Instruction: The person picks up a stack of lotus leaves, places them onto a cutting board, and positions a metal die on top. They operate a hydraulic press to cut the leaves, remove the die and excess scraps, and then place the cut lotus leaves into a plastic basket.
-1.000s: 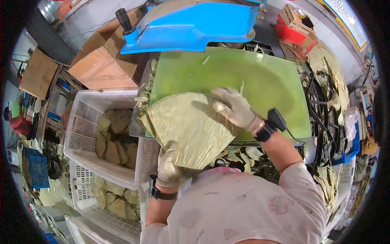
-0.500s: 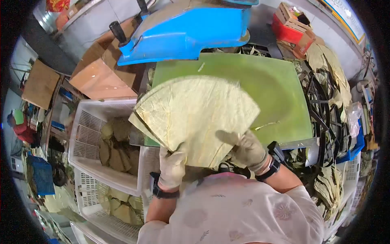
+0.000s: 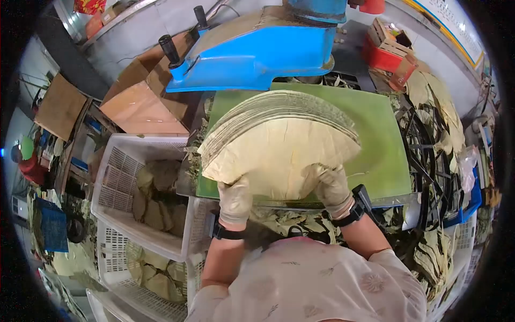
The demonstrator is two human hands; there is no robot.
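Wall (image 3: 120, 45), pale, beyond a smooth green table (image 3: 383, 150). At the far edge, a blue machine (image 3: 257, 56); to the left, white plastic crates (image 3: 115, 185). Over the table's near side, a fan-shaped leaf stack (image 3: 284, 153), dry, creased, layered along its curve. Below, gloved left hand (image 3: 234, 198) and right hand (image 3: 328, 188), fingers closed on its lower corners.

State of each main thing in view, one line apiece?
Stack of sheets, held, curved edges fanned
Left hand, gloved, gripping the stack
Right hand, gloved, gripping the stack
Green board, partly hidden
Cardboard box, open
Upper white basket, open, partly filled
Lower white basket, open, partly filled
Blue machine arm, at board's rear edge
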